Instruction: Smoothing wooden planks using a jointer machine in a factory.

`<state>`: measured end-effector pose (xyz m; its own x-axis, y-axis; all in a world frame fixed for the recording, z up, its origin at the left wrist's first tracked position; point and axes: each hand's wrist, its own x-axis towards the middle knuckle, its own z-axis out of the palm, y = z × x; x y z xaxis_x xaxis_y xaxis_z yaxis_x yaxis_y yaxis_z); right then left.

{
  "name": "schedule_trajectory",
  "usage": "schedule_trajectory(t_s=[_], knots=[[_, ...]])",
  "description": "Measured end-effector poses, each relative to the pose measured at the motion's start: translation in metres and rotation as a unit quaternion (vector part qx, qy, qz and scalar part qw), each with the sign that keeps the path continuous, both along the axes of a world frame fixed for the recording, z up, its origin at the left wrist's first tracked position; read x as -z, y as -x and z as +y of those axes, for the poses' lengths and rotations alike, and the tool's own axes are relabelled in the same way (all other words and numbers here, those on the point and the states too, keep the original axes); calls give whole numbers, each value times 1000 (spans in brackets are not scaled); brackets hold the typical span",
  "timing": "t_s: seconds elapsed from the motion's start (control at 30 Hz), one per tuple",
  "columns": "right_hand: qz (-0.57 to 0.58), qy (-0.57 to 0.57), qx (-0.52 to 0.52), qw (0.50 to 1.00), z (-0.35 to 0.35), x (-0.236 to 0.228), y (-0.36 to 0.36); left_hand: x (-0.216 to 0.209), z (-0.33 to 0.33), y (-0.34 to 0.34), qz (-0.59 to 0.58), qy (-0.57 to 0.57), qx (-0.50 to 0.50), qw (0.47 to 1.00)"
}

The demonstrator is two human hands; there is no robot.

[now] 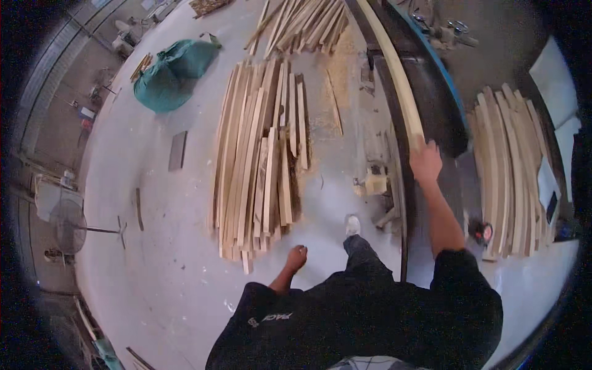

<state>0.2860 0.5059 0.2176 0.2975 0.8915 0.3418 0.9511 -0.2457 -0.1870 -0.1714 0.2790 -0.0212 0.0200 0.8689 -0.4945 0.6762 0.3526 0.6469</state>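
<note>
My right hand (427, 161) is closed around the near end of a long, pale wooden plank (394, 65). The plank stretches away from me along a dark machine bed (431, 80) with a blue edge, and its far end runs out of the top of the view. Low at my side hangs my left hand (297, 258), its fingers curled in and nothing visible in them. It is nearest to the lower end of a big stack of wooden strips (246, 166) on the floor, apart from it.
Another stack of strips (512, 172) lies to the right of the bed, and more strips (311, 24) lie far ahead. Sawdust (342, 68) covers the floor beside the bed. On the left are a green sack (176, 73), a flat board (177, 151) and a standing fan (68, 226).
</note>
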Motion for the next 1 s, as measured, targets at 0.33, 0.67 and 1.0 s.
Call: schedule_trajectory(t_s=[0.33, 0.67, 1.0], knots=[[41, 79, -2, 996, -470, -11, 52, 10, -120, 47, 107, -268, 350, 891], [3, 144, 85, 986, -904, -6, 90, 30, -126, -45, 2, -167, 255, 952], [18, 196, 115, 974, -907, -9, 93, 24, -152, -25, 10, -106, 266, 958]])
